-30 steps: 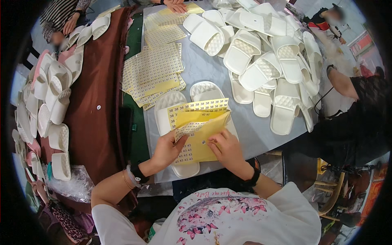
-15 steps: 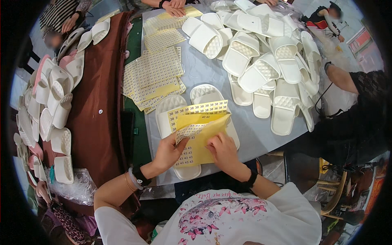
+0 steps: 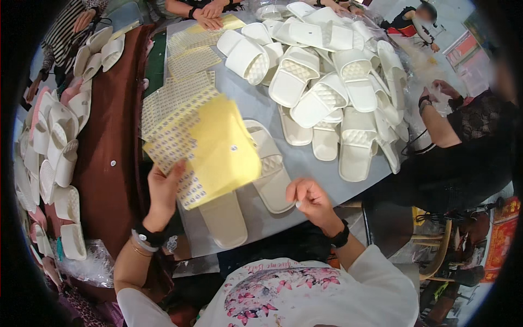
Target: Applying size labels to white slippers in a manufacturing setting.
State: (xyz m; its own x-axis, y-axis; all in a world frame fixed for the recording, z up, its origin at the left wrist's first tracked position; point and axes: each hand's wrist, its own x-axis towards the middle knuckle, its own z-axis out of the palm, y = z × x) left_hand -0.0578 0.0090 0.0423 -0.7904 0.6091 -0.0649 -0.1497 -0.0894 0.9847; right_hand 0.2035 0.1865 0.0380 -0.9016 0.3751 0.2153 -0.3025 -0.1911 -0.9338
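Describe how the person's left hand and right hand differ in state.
The left hand grips yellow label sheets; the right hand is curled, apart from them, showing a pale speck too small to identify. The left hand has a pale band at its wrist; the right hand shows none. Both have dark wristbands.

Left hand (image 3: pixel 165 188) grips yellow paper sticker sheets (image 3: pixel 220 150)!
Right hand (image 3: pixel 313 200) pinches a small white piece (image 3: pixel 299 204) near a quilted white slipper (image 3: pixel 273 188).

Loose sticker sheets (image 3: pixel 174 98) lie left of the slide-slipper pile (image 3: pixel 321 82) on the table (image 3: pixel 327 180), a slipper pair (image 3: pixel 274 188) nearer the front edge, and a cloth (image 3: pixel 114 131) bearing other slippers (image 3: pixel 66 163) further left.
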